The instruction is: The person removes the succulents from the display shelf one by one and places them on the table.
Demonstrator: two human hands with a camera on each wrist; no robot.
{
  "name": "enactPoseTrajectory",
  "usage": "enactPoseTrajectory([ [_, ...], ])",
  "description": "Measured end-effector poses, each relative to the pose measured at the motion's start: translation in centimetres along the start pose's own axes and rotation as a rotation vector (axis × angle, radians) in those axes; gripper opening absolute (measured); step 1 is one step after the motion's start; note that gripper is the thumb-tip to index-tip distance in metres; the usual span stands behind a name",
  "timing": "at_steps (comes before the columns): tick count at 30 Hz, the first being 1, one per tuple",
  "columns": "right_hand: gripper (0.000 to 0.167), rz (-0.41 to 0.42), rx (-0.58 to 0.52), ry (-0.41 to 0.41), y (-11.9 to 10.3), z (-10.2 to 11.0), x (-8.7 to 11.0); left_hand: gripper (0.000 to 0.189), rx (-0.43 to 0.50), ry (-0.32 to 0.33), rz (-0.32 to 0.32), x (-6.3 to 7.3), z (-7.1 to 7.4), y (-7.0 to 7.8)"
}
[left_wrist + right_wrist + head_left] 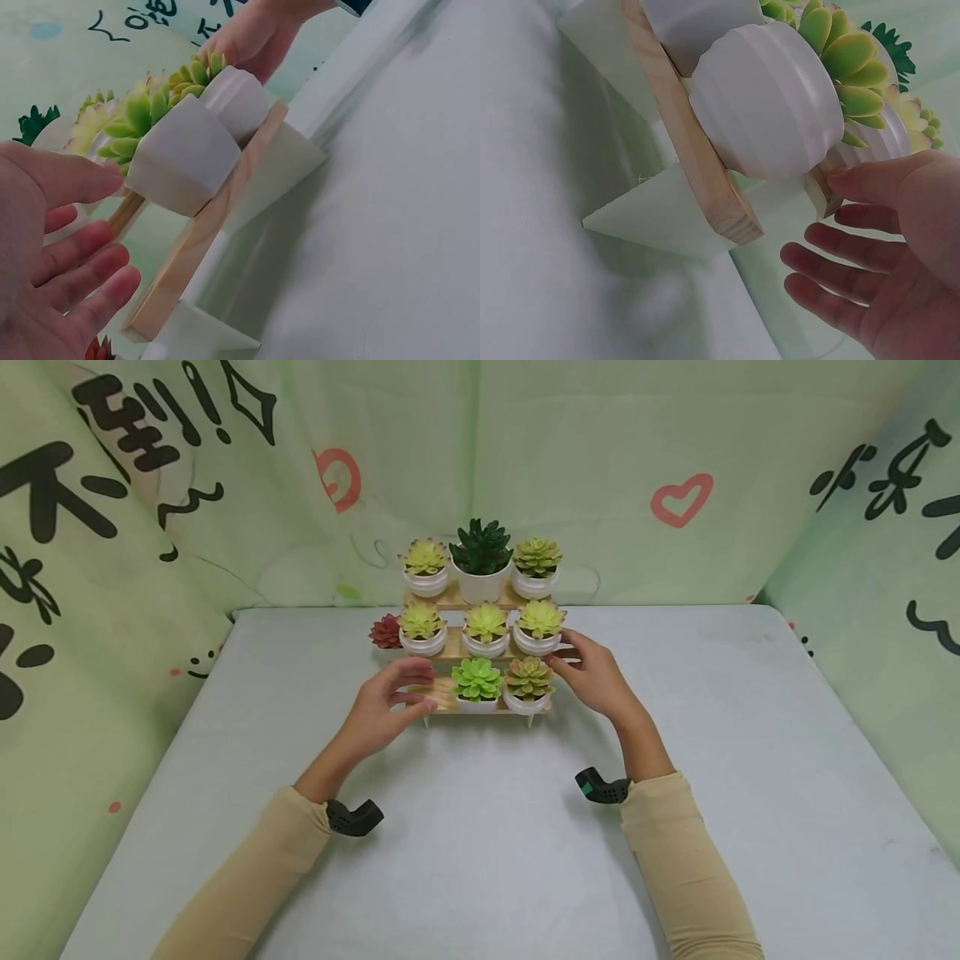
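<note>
A wooden stepped stand holds potted succulents in white pots. Its lowest board (442,696) carries a bright green succulent (476,677) in an angular pot and a brownish-green succulent (528,678) in a round ribbed pot, with bare wood at the left end. My left hand (386,706) hovers by that bare end, fingers spread and holding nothing; in the left wrist view its thumb overlaps the green leaves. On the other side, my right hand (594,672) has its fingers loosely extended. Its thumb (870,180) is right at the end of the middle board (823,193).
Three yellow-green succulents (486,625) line the middle board. Above them a dark green succulent (482,550) stands between two lighter ones. A red succulent (386,632) is at the stand's left. The white table (480,843) meets a printed green curtain (600,452) behind.
</note>
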State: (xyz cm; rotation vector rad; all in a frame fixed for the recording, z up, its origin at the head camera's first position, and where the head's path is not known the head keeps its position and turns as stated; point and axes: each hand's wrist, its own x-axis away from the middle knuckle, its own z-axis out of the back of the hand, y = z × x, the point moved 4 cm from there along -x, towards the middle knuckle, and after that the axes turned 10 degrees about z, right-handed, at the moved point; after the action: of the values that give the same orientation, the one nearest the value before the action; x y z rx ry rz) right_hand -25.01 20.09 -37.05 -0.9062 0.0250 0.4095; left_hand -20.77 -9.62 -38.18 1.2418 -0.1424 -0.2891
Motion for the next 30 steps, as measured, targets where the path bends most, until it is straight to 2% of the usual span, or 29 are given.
enactPoseTrajectory([
  [14, 0.051, 0.003, 0.005, -0.001, 0.0, 0.1, 0.0, 0.051, 0.005, -0.057, -0.014, -0.7, -1.4, 0.1],
  [30, 0.051, 0.005, 0.011, -0.008, -0.3, 0.1, 0.1, 0.058, -0.026, -0.076, -0.01, -1.5, -2.7, 0.2],
])
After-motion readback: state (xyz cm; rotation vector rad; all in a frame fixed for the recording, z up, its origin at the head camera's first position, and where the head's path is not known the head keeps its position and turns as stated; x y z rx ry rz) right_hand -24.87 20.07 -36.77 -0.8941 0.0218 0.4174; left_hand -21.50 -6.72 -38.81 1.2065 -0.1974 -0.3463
